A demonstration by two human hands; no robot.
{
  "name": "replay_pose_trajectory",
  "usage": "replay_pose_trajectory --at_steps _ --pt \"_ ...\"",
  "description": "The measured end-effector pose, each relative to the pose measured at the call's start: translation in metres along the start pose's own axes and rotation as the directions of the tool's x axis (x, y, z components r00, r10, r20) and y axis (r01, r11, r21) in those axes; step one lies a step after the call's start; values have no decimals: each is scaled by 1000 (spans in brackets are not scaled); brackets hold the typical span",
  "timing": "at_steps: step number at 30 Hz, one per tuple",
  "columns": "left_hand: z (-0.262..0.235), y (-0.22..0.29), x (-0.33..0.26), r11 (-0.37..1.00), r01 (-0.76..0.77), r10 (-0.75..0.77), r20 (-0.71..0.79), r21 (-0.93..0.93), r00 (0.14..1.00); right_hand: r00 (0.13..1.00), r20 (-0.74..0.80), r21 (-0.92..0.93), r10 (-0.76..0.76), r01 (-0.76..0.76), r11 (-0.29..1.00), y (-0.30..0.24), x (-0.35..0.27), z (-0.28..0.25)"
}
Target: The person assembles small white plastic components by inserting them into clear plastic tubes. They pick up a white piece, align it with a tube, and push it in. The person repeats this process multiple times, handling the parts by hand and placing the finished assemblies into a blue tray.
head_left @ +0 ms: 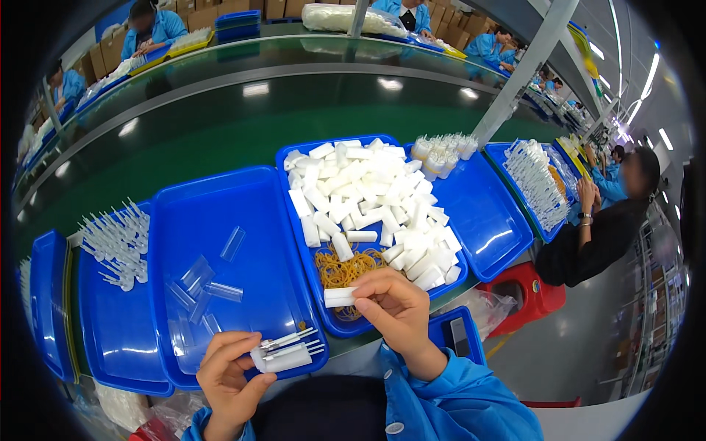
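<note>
My left hand (229, 378) pinches a white plastic part with several thin rods (288, 359) at its base, the rods pointing right. It is held over the front edge of a blue tray (213, 198) with several clear plastic sleeves (197, 275) in it. Between the thumb and fingertips of my right hand (397, 312) is a small white rectangular block (340, 297). Just beyond that block lie tan rubber bands (340, 269), in the same tray as a heap of similar white blocks (368, 184). The two held things are apart.
At the left, white rodded parts (118, 239) stand in another blue tray (121, 345). More sit in a tray (540, 184) at the right. Bundled parts (443, 153) stand behind a blue tray (485, 228). A green conveyor (243, 125) runs beyond. A red stool (540, 290) and co-worker (610, 228) are right.
</note>
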State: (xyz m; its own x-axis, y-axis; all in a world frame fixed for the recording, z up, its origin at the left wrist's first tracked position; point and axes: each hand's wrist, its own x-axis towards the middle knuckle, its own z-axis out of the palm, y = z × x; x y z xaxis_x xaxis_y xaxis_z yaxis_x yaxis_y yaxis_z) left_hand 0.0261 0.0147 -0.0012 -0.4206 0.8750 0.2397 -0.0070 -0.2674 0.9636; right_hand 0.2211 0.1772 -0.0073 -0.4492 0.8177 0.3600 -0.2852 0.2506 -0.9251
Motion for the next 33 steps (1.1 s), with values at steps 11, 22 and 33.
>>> replay_pose_trajectory --at_steps 11,22,33 --pt "1 3 1 1000 -10 10 -45 -12 999 999 -5 -28 36 -36 999 -4 2 0" --pt "2 -2 2 999 -36 36 -12 32 999 986 85 152 144 -155 976 -12 -5 9" --pt "9 -5 6 973 -118 124 -19 196 992 982 135 57 132 -141 988 -20 -2 16"
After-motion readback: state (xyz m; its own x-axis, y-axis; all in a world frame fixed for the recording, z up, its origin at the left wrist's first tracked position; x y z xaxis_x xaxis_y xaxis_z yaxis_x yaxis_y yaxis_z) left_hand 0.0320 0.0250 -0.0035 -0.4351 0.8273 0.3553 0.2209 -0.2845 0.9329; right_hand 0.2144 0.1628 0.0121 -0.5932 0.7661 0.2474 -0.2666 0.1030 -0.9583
